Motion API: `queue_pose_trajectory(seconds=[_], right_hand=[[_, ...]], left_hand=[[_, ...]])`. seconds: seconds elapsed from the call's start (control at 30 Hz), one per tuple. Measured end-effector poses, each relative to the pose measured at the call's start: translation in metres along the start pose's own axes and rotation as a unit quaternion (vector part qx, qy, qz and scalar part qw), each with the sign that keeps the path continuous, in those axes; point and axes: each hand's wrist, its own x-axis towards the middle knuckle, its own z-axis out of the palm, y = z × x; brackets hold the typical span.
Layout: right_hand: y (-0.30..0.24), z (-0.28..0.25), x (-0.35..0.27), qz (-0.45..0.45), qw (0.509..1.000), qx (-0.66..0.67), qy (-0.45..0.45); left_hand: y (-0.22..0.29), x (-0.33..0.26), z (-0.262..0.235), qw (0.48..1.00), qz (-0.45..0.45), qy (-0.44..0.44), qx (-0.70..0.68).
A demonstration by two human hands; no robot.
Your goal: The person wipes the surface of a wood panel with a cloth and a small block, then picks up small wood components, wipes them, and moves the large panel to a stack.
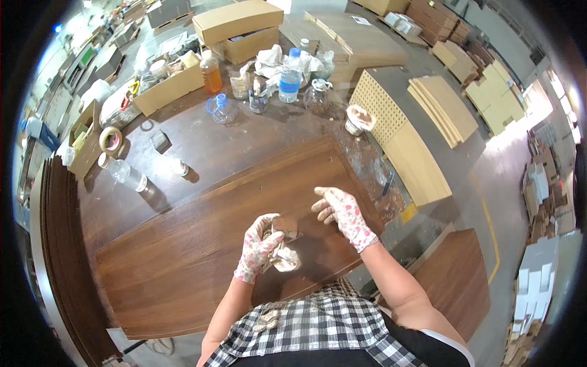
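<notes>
My left hand [257,249], in a white glove with pink spots, is closed around a small flat brown piece [286,227] and a crumpled white cloth [285,259]. What the brown piece is, I cannot make out. Off to the right, my right hand [343,215] wears a matching glove; its fingers are apart and nothing shows in them. Both hands are over a dark brown wood-grain panel [183,263] that lies on the table.
Beyond the panel stand a blue-capped bottle [290,81], a bottle of orange liquid [211,74], jars and an open tub [358,120]. At left are a tape roll [110,140], a tipped clear bottle [125,174] and stacked panels [67,257]. A perforated board [391,122] stands right.
</notes>
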Motion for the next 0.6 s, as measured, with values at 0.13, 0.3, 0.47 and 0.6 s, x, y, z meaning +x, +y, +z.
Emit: queue_pose_trajectory(seconds=[0.13, 0.3, 0.47, 0.6], right_hand=[[-0.059, -0.010, 0.059, -0.211, 0.972, -0.094, -0.039], [-0.147, -0.026, 0.180, -0.525, 0.707, -0.455, 0.131], [-0.187, -0.018, 0.269, -0.516, 0.642, -0.558, 0.104], [-0.203, -0.015, 0.278, -0.508, 0.654, -0.560, 0.021]], left_hand=[[-0.004, 0.002, -0.002, 0.999, 0.000, 0.026, -0.029], [-0.009, 0.010, 0.023, 0.993, 0.004, 0.105, 0.048], [-0.023, 0.034, 0.055, 0.981, 0.041, 0.189, -0.003], [-0.023, 0.053, 0.070, 0.979, 0.050, 0.190, -0.048]])
